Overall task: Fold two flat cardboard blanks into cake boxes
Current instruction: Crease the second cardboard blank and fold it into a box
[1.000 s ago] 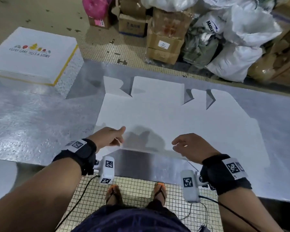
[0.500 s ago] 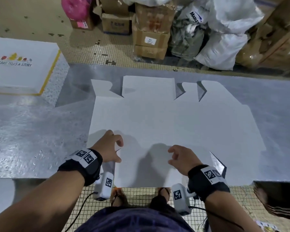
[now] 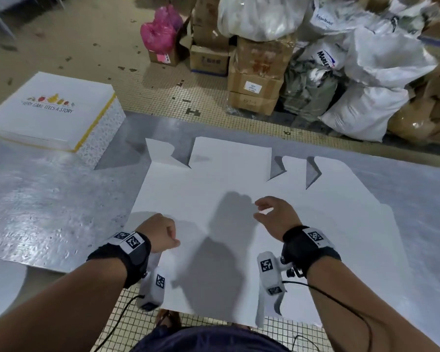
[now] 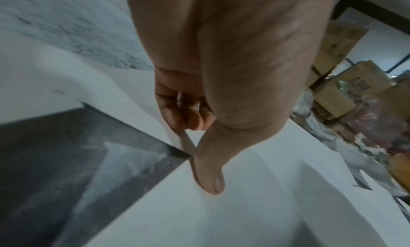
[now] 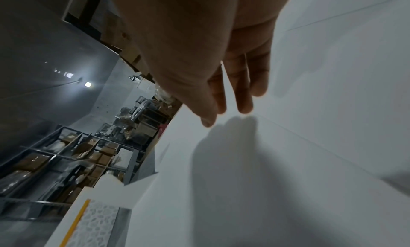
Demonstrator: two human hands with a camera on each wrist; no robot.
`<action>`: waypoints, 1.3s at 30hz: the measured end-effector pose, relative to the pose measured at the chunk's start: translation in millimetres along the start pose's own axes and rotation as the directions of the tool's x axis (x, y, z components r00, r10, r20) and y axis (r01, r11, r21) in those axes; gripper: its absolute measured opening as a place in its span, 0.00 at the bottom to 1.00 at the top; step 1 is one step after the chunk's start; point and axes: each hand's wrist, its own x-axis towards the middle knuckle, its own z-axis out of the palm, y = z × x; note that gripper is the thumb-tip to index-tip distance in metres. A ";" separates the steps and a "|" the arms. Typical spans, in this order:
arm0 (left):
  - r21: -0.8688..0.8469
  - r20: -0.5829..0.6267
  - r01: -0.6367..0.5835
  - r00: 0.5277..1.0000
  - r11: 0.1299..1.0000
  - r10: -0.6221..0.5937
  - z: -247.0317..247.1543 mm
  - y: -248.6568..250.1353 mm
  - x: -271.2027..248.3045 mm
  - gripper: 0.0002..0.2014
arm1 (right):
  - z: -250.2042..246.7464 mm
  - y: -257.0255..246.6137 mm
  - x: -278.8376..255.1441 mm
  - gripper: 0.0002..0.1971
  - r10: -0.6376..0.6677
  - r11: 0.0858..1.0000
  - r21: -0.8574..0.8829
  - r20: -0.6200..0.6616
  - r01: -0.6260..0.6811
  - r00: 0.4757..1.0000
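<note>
The flat blank (image 3: 239,194) is pinched at its near-left edge by the left hand (image 3: 158,232), apparently to lift a flap, while the right hand (image 3: 274,214) is held above it with fingers (image 5: 244,86) loosely spread.

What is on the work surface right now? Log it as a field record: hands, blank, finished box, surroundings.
left hand: pinches the near left edge of the flat cardboard blank, thumb on top
right hand: fingers relaxed, over the blank's middle, holds nothing
blank: white, unfolded, near edge overhanging the silver table
finished cake box: closed, far left on the table
background: cardboard cartons, white sacks, pink bag on the floor
</note>
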 end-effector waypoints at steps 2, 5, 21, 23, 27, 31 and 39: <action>0.031 0.010 0.056 0.998 0.998 -0.057 -4.0 8.9 4.4 0.16 | -5.2 2.6 18.2 0.16 0.019 0.999 0.043 0.002 -0.019 1.000; 0.105 0.033 0.114 0.992 0.988 -0.118 -4.9 20.9 8.2 0.23 | -10.2 7.3 44.2 0.21 0.032 0.996 0.081 0.014 -0.033 0.999; -0.086 0.072 0.138 0.989 0.987 -0.132 -22.9 20.8 11.9 0.16 | -6.7 17.8 112.1 0.48 0.229 0.764 0.606 0.067 -0.222 0.971; -0.211 -0.002 0.086 0.996 0.974 -0.089 -38.0 22.5 16.4 0.11 | -7.3 16.0 111.7 0.43 0.259 0.692 0.676 0.095 -0.253 0.961; -0.405 -0.270 -0.104 0.963 0.909 -0.011 -73.9 29.9 46.3 0.17 | -8.5 13.4 109.6 0.23 0.293 0.539 0.800 0.116 -0.264 0.949; -0.515 -0.291 -0.199 0.955 0.834 0.048 -103.4 39.7 81.7 0.34 | -5.3 9.7 102.0 0.15 0.326 0.508 0.827 0.075 -0.241 0.942; -0.750 -0.203 -0.137 0.979 0.648 -0.028 -117.1 47.1 115.8 0.28 | -3.1 4.5 94.7 0.11 0.374 0.434 0.881 0.014 -0.189 0.927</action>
